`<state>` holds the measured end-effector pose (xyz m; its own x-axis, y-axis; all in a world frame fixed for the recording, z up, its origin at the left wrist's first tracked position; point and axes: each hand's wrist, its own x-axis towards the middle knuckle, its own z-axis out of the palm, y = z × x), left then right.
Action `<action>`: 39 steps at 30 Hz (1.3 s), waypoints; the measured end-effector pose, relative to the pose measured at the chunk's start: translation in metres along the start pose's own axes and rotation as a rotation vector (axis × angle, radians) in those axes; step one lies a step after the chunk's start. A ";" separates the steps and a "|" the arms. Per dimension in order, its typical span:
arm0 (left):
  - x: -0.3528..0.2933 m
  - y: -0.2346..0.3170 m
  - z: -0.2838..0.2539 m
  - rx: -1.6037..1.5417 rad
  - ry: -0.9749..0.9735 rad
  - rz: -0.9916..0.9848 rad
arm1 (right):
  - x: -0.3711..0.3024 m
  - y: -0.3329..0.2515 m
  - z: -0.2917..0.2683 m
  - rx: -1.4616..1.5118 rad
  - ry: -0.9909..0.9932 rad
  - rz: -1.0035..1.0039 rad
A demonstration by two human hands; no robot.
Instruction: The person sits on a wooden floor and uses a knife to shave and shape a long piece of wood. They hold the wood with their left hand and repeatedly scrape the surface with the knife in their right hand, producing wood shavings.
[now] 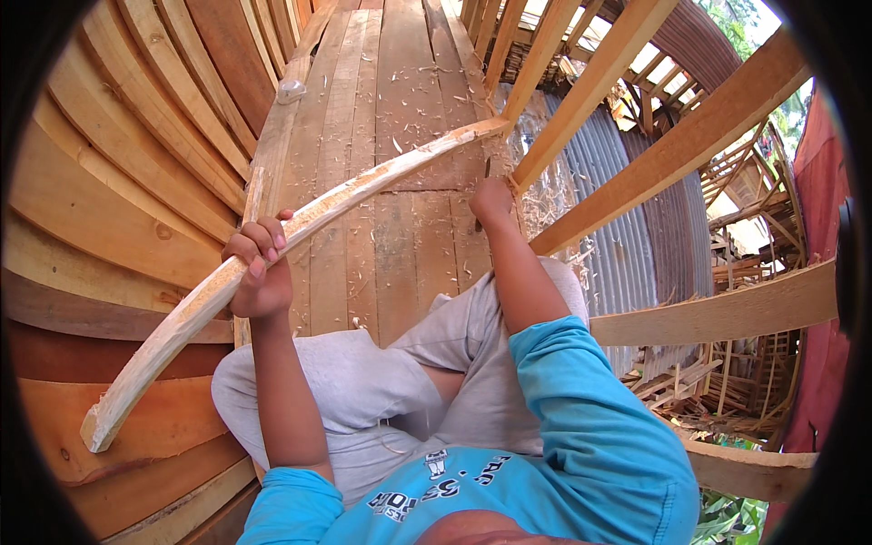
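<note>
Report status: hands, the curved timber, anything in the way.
Left hand gripping curved timber mid-length. Right hand closed on a dark tool, mostly hidden. Shavings across planks; upright batten close.

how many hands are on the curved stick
1. The left hand grips the curved stick near its middle. The right hand is off it, just below its far end, closed on a dark tool that is mostly hidden.
</note>
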<state>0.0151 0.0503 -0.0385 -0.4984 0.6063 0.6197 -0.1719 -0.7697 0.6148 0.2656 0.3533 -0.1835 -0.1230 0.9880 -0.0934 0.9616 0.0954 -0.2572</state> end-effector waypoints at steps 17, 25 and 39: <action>-0.001 0.000 -0.001 0.022 -0.056 -0.026 | 0.022 0.030 0.006 -0.235 -0.210 0.064; -0.002 0.000 -0.002 0.024 -0.050 -0.023 | -0.037 -0.020 -0.025 -0.187 -0.222 -0.071; 0.001 -0.008 0.003 -0.015 -0.027 0.003 | 0.020 0.063 0.023 -0.465 -0.292 -0.259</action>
<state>0.0186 0.0575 -0.0412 -0.4755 0.6091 0.6348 -0.1832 -0.7743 0.6057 0.3184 0.3759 -0.2235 -0.3666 0.8577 -0.3606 0.8894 0.4368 0.1346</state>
